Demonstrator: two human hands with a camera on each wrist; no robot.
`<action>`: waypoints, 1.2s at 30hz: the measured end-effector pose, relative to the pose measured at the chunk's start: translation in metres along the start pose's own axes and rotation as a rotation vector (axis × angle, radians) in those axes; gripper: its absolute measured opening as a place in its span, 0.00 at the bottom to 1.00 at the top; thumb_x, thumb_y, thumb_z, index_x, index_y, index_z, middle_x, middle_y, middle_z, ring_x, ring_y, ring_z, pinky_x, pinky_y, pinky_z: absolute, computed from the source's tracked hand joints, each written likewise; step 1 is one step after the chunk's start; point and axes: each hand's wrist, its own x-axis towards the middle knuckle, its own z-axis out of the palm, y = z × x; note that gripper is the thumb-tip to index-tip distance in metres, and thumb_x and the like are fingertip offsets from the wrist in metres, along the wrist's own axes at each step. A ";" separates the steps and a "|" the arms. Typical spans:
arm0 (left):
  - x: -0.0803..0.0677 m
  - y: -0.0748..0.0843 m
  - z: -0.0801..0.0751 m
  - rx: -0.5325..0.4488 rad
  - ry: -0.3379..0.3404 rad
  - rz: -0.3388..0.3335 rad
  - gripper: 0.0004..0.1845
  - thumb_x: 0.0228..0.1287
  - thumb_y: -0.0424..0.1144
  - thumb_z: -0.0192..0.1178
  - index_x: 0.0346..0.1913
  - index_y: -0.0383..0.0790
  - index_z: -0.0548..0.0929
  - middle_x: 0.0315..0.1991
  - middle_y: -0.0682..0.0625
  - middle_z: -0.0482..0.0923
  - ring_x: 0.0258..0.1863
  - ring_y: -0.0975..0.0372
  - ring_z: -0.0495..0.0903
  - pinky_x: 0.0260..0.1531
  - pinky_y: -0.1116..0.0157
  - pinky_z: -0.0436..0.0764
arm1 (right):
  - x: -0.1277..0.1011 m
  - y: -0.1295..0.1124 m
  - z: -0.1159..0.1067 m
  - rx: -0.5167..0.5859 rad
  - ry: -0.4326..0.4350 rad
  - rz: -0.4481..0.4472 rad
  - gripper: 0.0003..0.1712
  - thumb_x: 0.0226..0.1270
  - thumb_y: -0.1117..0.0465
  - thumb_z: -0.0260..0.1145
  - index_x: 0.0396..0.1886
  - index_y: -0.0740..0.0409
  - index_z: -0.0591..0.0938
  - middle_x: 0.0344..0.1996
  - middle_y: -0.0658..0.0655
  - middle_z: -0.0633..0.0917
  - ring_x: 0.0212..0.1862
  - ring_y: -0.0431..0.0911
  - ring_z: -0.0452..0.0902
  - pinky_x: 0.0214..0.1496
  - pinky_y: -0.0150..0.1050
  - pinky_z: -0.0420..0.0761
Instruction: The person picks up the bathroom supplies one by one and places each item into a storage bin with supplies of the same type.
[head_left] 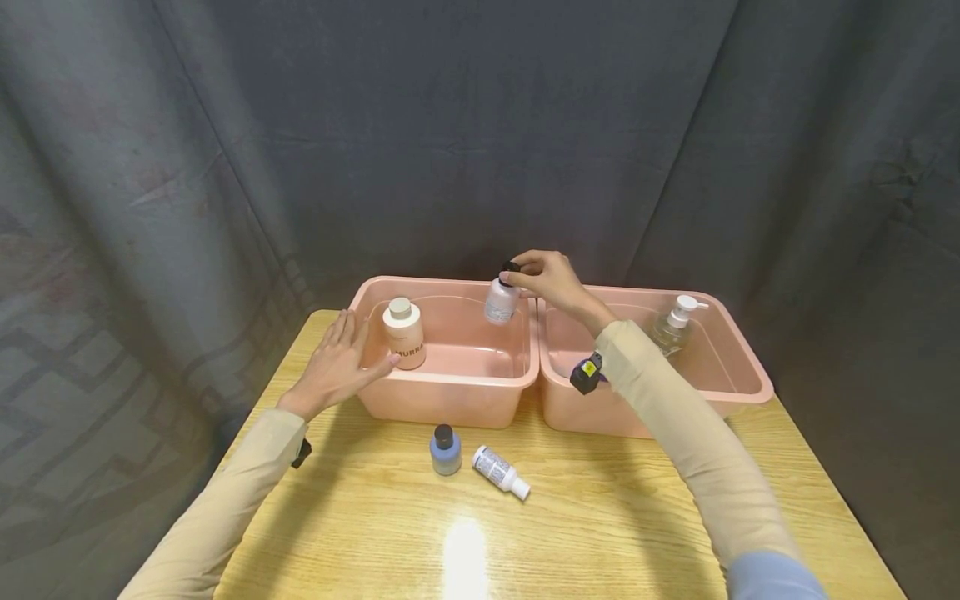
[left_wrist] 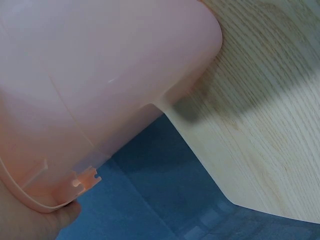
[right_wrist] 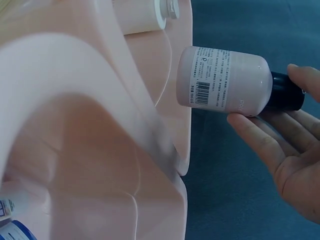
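Pale bottle [head_left: 500, 301] pinched by its black cap in right hand [head_left: 551, 279]; label print unreadable, perhaps blurred. Left hand [head_left: 333, 367] flat, released, against pink bin [head_left: 450, 392].

Person, 2 arms in view. Both arms clad in long cream-beige sleeves, close-fitting, reaching to the wrists. Left hand [head_left: 335, 364] bare; a small black device sits under the left wrist [head_left: 302, 452]. Right hand [head_left: 551, 279] bare; right wrist carries a black camera unit [head_left: 587, 372] with a yellow sticker and a purple strap. A patch of light blue garment [head_left: 772, 577] shows at the right upper arm.
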 end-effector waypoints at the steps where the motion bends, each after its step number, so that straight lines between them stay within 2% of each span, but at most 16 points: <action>1: 0.000 0.000 0.000 -0.001 -0.001 -0.001 0.57 0.65 0.74 0.42 0.76 0.26 0.44 0.77 0.31 0.31 0.76 0.44 0.30 0.73 0.47 0.37 | 0.001 0.000 0.001 -0.006 0.005 0.005 0.25 0.64 0.57 0.73 0.55 0.69 0.80 0.52 0.66 0.81 0.54 0.56 0.79 0.52 0.53 0.82; 5: 0.000 0.000 0.000 -0.003 -0.002 -0.004 0.57 0.65 0.74 0.42 0.76 0.26 0.44 0.77 0.31 0.31 0.76 0.44 0.30 0.74 0.47 0.37 | 0.003 0.001 0.003 -0.031 0.013 0.022 0.25 0.64 0.57 0.73 0.55 0.68 0.80 0.54 0.66 0.80 0.56 0.56 0.78 0.54 0.53 0.81; 10: -0.001 0.000 0.000 -0.004 0.000 -0.004 0.57 0.65 0.74 0.42 0.76 0.26 0.44 0.77 0.31 0.31 0.76 0.44 0.30 0.73 0.47 0.38 | 0.006 0.003 0.006 0.000 -0.001 0.044 0.25 0.65 0.58 0.72 0.55 0.69 0.79 0.51 0.67 0.82 0.53 0.56 0.80 0.52 0.52 0.82; 16: -0.001 0.000 0.000 -0.005 0.001 -0.003 0.58 0.65 0.74 0.42 0.76 0.27 0.43 0.77 0.31 0.31 0.76 0.45 0.28 0.74 0.47 0.37 | 0.009 0.004 0.008 -0.014 0.009 0.077 0.26 0.65 0.58 0.72 0.56 0.69 0.78 0.52 0.67 0.81 0.54 0.56 0.80 0.49 0.43 0.84; 23: -0.002 0.001 0.000 -0.005 -0.002 0.000 0.57 0.65 0.74 0.42 0.76 0.27 0.43 0.77 0.30 0.31 0.76 0.43 0.30 0.73 0.47 0.38 | 0.013 0.009 0.009 -0.041 0.015 0.105 0.29 0.66 0.58 0.71 0.59 0.73 0.75 0.55 0.70 0.79 0.57 0.59 0.77 0.55 0.52 0.80; 36: -0.002 0.000 -0.001 0.011 0.010 0.004 0.57 0.65 0.74 0.42 0.76 0.26 0.45 0.77 0.30 0.33 0.76 0.41 0.34 0.73 0.46 0.39 | 0.016 0.014 0.006 -0.045 0.004 0.153 0.31 0.66 0.57 0.71 0.61 0.72 0.74 0.57 0.70 0.76 0.56 0.59 0.78 0.56 0.53 0.80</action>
